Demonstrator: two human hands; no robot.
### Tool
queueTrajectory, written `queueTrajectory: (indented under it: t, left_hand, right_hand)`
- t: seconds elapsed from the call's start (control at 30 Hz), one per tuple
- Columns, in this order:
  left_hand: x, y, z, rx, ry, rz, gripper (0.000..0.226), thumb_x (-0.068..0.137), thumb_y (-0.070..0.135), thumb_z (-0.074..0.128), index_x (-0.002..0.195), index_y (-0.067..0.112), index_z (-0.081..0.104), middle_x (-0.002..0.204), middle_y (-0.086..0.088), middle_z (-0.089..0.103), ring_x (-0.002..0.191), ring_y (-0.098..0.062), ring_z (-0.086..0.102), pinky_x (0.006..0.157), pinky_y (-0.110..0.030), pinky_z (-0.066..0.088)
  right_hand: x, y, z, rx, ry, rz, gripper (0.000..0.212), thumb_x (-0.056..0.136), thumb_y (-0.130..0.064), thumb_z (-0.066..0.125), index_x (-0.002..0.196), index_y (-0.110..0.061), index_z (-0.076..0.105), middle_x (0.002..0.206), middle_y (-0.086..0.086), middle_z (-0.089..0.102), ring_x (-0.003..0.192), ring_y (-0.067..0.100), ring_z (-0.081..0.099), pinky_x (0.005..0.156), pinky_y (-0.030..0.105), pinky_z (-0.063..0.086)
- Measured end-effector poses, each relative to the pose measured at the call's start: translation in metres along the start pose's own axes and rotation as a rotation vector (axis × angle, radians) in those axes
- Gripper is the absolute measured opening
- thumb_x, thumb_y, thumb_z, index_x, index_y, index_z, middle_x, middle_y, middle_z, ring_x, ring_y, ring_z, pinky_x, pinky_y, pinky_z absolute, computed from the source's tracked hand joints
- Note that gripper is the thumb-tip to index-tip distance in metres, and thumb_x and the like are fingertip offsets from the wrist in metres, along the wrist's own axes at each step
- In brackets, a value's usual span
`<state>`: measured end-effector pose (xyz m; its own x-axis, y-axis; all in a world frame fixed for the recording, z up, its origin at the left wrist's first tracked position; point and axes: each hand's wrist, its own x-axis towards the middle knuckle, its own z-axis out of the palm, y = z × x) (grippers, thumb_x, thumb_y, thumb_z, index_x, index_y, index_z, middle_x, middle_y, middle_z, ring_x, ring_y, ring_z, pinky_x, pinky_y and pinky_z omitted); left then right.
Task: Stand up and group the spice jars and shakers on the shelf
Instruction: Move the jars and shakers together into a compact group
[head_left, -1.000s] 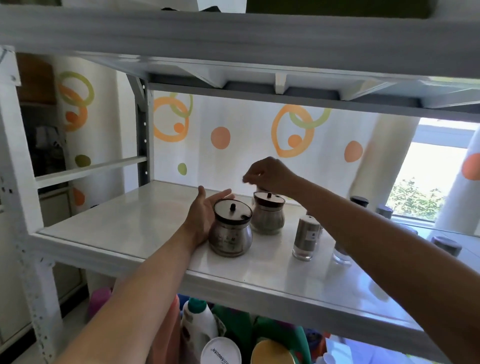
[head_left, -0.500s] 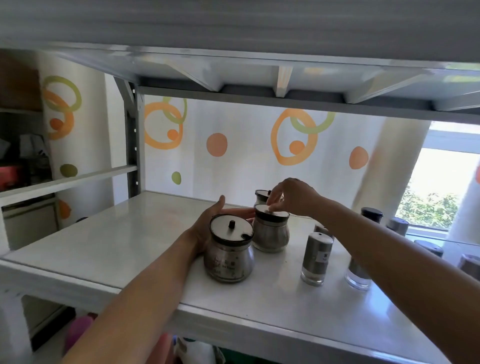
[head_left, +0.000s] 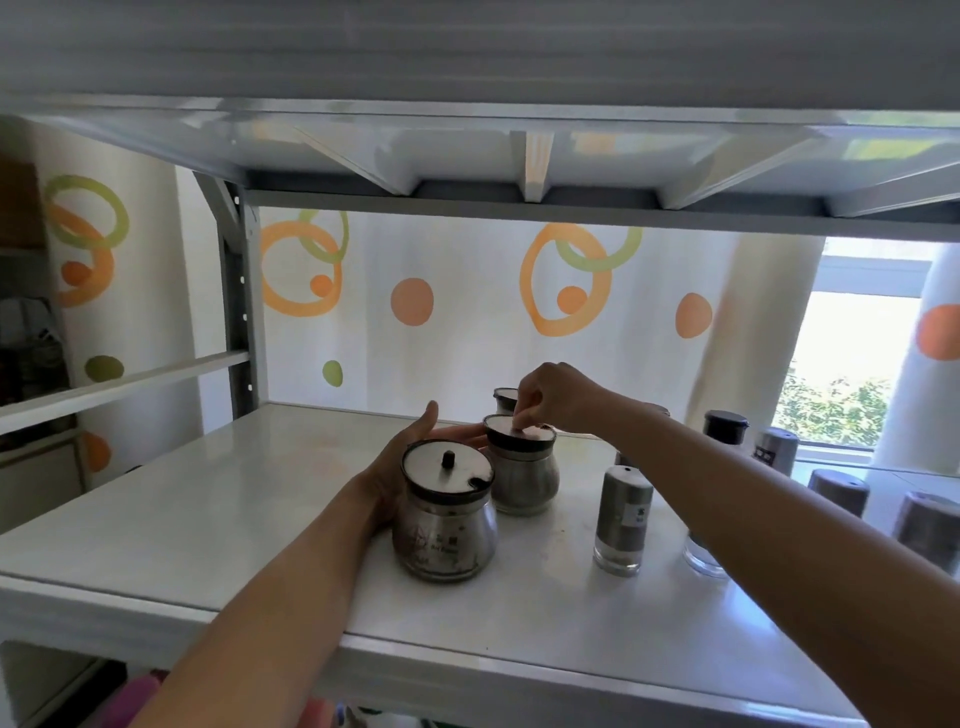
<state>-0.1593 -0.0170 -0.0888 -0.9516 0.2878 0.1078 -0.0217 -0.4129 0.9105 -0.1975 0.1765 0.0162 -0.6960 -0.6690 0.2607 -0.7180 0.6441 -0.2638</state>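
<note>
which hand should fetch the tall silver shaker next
Right, probably. The right hand pinches the lid knob of the middle jar, and the tall shaker stands just right of that jar. The left hand lies open against the left side of the front jar, with both jars between it and the shaker.

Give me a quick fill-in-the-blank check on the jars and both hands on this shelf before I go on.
1. The right hand pinches the ___ on the lid of the middle jar.
2. The left hand touches the near jar on its ___ side.
3. The tall shaker stands to the ___ of the near jar.
Missing words: knob; left; right.
</note>
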Motion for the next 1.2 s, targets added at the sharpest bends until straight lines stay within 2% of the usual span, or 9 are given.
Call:
queueTrajectory:
  t: [0.07, 0.2, 0.37, 0.6, 0.77, 0.87, 0.97, 1.13, 1.2]
  left_hand:
    - [-0.003, 0.002, 0.004, 0.025, 0.039, 0.006, 0.070, 0.091, 0.058, 0.023, 0.121, 0.009, 0.064, 0.127, -0.011, 0.063, 0.112, -0.020, 0.063, 0.093, -0.031, 0.052]
    - [-0.006, 0.004, 0.008, 0.079, 0.094, 0.009, 0.075, 0.095, 0.055, 0.014, 0.102, 0.012, 0.074, 0.102, -0.010, 0.074, 0.089, -0.019, 0.071, 0.074, -0.025, 0.057]
    - [-0.003, 0.004, 0.003, 0.091, 0.140, 0.011, 0.071, 0.092, 0.058, 0.021, 0.109, 0.011, 0.071, 0.109, -0.010, 0.071, 0.094, -0.020, 0.070, 0.080, -0.029, 0.055]
    - [0.000, 0.004, -0.002, 0.123, 0.183, 0.034, 0.069, 0.093, 0.056, 0.025, 0.094, 0.010, 0.077, 0.097, -0.012, 0.075, 0.084, -0.021, 0.072, 0.073, -0.026, 0.057]
    - [-0.001, 0.004, 0.003, 0.115, 0.162, 0.029, 0.071, 0.095, 0.054, 0.019, 0.099, 0.010, 0.075, 0.096, -0.011, 0.074, 0.084, -0.021, 0.071, 0.072, -0.027, 0.057]
    - [-0.001, 0.003, 0.003, 0.065, 0.130, 0.044, 0.070, 0.094, 0.053, 0.018, 0.106, 0.010, 0.073, 0.109, -0.010, 0.072, 0.097, -0.020, 0.070, 0.078, -0.027, 0.057]
    - [0.001, 0.003, 0.003, 0.024, 0.113, 0.068, 0.064, 0.091, 0.053, 0.024, 0.117, 0.011, 0.065, 0.123, -0.005, 0.066, 0.110, -0.019, 0.065, 0.084, -0.032, 0.057]
    - [0.011, 0.007, -0.001, 0.019, 0.146, 0.070, 0.074, 0.076, 0.061, 0.055, 0.130, 0.010, 0.054, 0.137, -0.010, 0.054, 0.124, -0.023, 0.054, 0.090, -0.037, 0.052]
    - [0.020, 0.008, -0.006, 0.027, 0.232, 0.045, 0.071, 0.090, 0.057, 0.030, 0.143, 0.010, 0.035, 0.152, -0.012, 0.035, 0.140, -0.026, 0.032, 0.104, -0.040, 0.036]
  right_hand:
    - [0.003, -0.004, 0.003, -0.009, -0.011, 0.006, 0.020, 0.080, -0.015, 0.070, 0.092, 0.002, 0.069, 0.068, -0.009, 0.052, 0.065, 0.003, 0.046, 0.056, 0.015, 0.034]
    - [0.008, -0.009, 0.010, -0.114, -0.021, -0.007, 0.018, 0.085, -0.024, 0.064, 0.087, -0.006, 0.060, 0.089, 0.007, 0.058, 0.086, 0.020, 0.051, 0.070, 0.027, 0.037]
    - [0.010, -0.006, 0.014, -0.268, -0.054, -0.043, 0.030, 0.093, -0.025, 0.052, 0.068, -0.018, 0.036, 0.086, 0.006, 0.052, 0.083, 0.022, 0.046, 0.071, 0.030, 0.035]
    - [0.010, -0.002, 0.016, -0.443, -0.086, -0.087, 0.019, 0.100, -0.029, 0.032, 0.086, -0.017, 0.037, 0.102, 0.008, 0.058, 0.089, 0.020, 0.037, 0.074, 0.032, 0.028]
    - [0.015, 0.002, 0.013, -0.465, -0.135, -0.083, 0.018, 0.098, -0.034, 0.033, 0.089, -0.021, 0.042, 0.110, 0.007, 0.060, 0.104, 0.022, 0.043, 0.081, 0.029, 0.026]
    - [0.021, 0.010, 0.005, -0.381, -0.138, -0.048, 0.026, 0.092, -0.048, 0.042, 0.083, -0.024, 0.048, 0.104, 0.001, 0.062, 0.101, 0.021, 0.048, 0.082, 0.031, 0.029]
    - [0.022, 0.015, -0.011, -0.215, 0.043, 0.048, 0.036, 0.093, -0.047, 0.043, 0.076, -0.017, 0.057, 0.091, 0.003, 0.065, 0.089, 0.021, 0.056, 0.078, 0.031, 0.038]
    - [0.027, 0.029, -0.018, -0.302, 0.162, 0.182, 0.028, 0.094, -0.031, 0.044, 0.105, -0.013, 0.062, 0.112, 0.008, 0.063, 0.107, 0.028, 0.056, 0.084, 0.033, 0.040]
    - [0.034, 0.033, -0.013, -0.338, 0.104, 0.182, 0.029, 0.094, -0.030, 0.044, 0.113, -0.016, 0.061, 0.118, 0.006, 0.062, 0.113, 0.027, 0.053, 0.093, 0.036, 0.040]
